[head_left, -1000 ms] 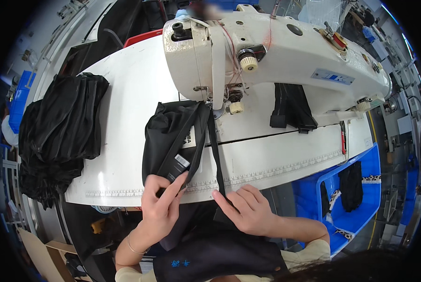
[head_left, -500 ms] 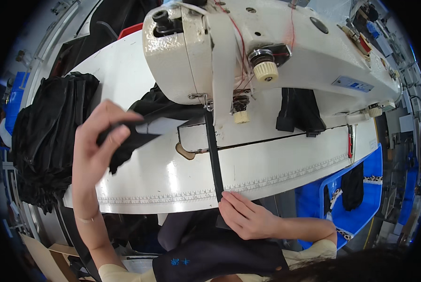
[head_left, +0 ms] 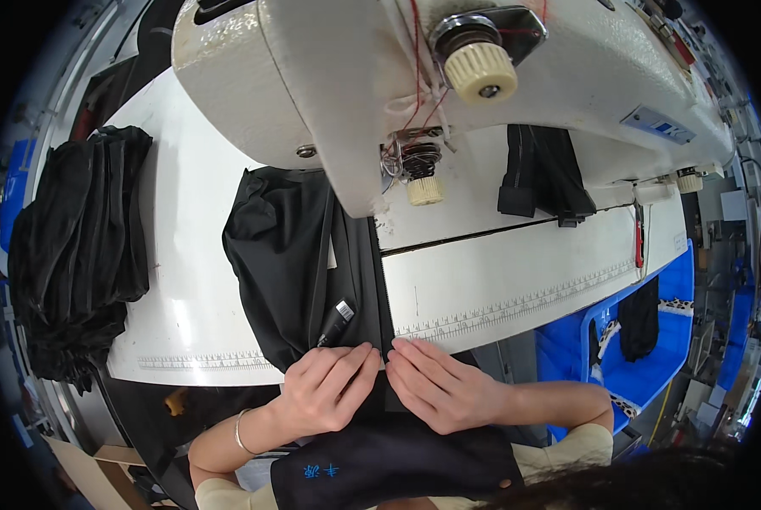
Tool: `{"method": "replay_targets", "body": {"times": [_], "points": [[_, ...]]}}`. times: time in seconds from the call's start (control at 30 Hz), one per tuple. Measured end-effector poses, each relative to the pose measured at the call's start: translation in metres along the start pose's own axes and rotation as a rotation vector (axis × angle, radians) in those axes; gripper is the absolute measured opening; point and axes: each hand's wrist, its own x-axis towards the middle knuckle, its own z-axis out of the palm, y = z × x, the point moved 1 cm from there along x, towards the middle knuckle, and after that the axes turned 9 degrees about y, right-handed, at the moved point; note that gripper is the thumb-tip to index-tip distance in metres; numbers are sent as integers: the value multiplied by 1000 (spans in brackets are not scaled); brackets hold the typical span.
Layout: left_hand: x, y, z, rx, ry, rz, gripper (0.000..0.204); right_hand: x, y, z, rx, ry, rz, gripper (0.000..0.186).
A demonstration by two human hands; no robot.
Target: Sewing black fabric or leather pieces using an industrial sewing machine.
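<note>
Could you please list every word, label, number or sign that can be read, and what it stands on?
I leave wording uncopied, giving only places.
Sewing machine: lettered plate, silver and blue.
Dark clothing: blue characters.
Black fabric: tag with barcode, print too small.
White table: ruler scale, numbers too small.

A blue plastic bin stood on the right, near a thin red tool. A brown cardboard box sat lower left.

L grip, R grip at blk cloth
</note>
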Motion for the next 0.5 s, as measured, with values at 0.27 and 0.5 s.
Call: {"method": "replay_targets", "body": {"times": [0.27,0.5], "points": [[8,-3,-8,-89,-50,-76,37,2,0,-3,-22,-46,-25,26],[10,6,-6,6,-117,-3,37,3,1,-4,-64,-59,-83,32]]}}
